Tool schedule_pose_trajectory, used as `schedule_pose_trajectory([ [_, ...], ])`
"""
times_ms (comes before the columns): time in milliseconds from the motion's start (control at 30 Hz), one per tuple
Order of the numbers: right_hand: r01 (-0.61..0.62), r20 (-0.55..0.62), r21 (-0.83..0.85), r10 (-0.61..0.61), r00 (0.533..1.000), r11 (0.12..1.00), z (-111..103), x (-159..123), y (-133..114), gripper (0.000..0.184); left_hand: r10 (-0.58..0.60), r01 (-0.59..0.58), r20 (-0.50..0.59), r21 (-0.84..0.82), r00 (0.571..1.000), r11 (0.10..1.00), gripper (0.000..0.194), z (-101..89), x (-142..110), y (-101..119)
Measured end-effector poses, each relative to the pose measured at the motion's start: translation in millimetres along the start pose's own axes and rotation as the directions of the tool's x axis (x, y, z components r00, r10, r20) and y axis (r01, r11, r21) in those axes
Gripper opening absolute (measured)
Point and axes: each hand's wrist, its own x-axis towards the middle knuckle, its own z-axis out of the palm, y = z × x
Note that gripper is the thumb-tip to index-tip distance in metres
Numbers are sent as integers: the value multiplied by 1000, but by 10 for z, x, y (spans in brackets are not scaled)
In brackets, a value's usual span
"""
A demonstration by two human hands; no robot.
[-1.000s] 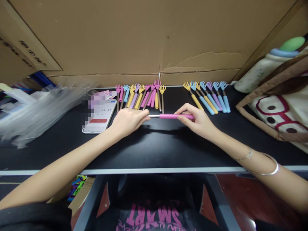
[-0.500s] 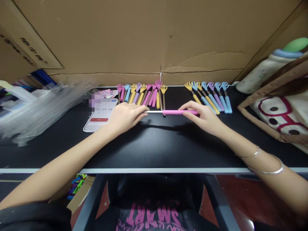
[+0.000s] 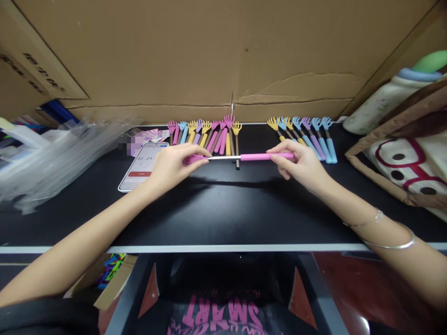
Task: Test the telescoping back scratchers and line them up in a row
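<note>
A pink back scratcher (image 3: pixel 254 157) with a metal rod is held level above the black table. My left hand (image 3: pixel 171 164) is closed on its pink claw end, partly hidden by the fingers. My right hand (image 3: pixel 302 163) pinches the far end of the pink handle. Behind the hands, several back scratchers in pink, yellow, blue and purple lie in a row (image 3: pixel 223 142), claws toward the cardboard. A second group of back scratchers (image 3: pixel 317 142), yellow, blue and purple, lies behind my right hand, which covers some handles.
A phone (image 3: pixel 134 179) showing a timer lies by my left wrist. Clear plastic bags (image 3: pixel 66 156) cover the table's left side. On the right are a bottle (image 3: pixel 375 104) and a brown-edged bag (image 3: pixel 401 186). Cardboard (image 3: pixel 174 56) stands along the back; an open box (image 3: pixel 115 284) sits below.
Both hands have risen slightly, and my right hand has shifted right along with the handle. The pink claw end now shows between my left fingers.
</note>
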Motion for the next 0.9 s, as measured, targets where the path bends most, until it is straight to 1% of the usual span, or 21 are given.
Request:
schedule_pose_trajectory([
  [67,-12,-11,69,13,1000,998,10,3,6,32,-82,78,-7,-218,997,973,29,4,18,-16],
  [133,-8,-29,112,11,1000,994,13,9,8,33,-174,166,16,-402,985,901,32,19,31,-22],
  [200,-5,-38,157,11,999,988,10,16,5,34,-239,240,71,-523,968,818,33,48,34,-16],
  [267,-18,-39,200,27,999,980,4,21,0,37,-288,308,134,-610,948,730,33,89,29,-7],
  [333,-47,-36,234,58,998,971,0,23,-5,40,-341,361,171,-684,924,634,36,134,19,-3],
  [433,-97,-27,259,107,994,961,3,25,-3,44,-423,390,165,-756,891,526,42,189,4,-10],
  [500,-122,-13,268,130,991,956,13,24,6,46,-459,396,155,-774,875,494,44,209,-6,-14],
  [567,-131,-1,267,137,991,955,23,22,18,46,-465,391,145,-777,873,493,44,218,-15,-14],
  [633,-123,5,254,126,992,959,30,19,29,45,-444,379,137,-765,886,520,43,220,-23,-19],
  [733,-101,13,228,101,995,968,28,18,45,44,-363,355,146,-702,920,617,42,219,-32,-49],
  [800,-104,39,220,98,994,970,22,18,56,44,-306,334,162,-655,938,678,42,217,-38,-79],
  [900,-125,84,218,109,990,968,11,13,72,45,-261,315,180,-640,948,701,40,213,-51,-112],
])
